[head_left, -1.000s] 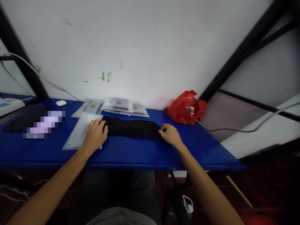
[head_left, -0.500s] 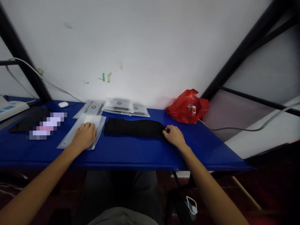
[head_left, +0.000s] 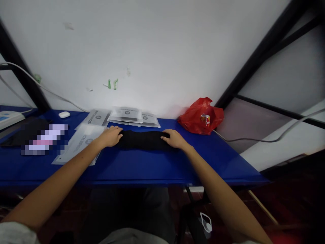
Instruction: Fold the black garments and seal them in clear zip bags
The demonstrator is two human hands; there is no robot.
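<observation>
A: Where's the black cloth (head_left: 142,139)?
B: On the table (head_left: 152,166), twelve o'clock; left hand (head_left: 111,136) at its nine, right hand (head_left: 174,139) at three; fingers curled over the ends (pinching? cannot tell); likely soft, floppy; lift by both ends.

Lying open: the whole near strip of the blue table (head_left: 152,166), in front of the black cloth (head_left: 142,139) and the left hand (head_left: 110,136) and right hand (head_left: 174,138) resting on its ends. Leaving a bare lane between the cloth and the red plastic bag (head_left: 200,117) on the right. Closing off the back: a stack of clear packets (head_left: 127,114) lying just behind the cloth, against the white wall (head_left: 162,51). Crowding the left: a flat printed packet (head_left: 78,144) lying under the left forearm, with a small white case (head_left: 64,114) sitting well beyond it.
</observation>
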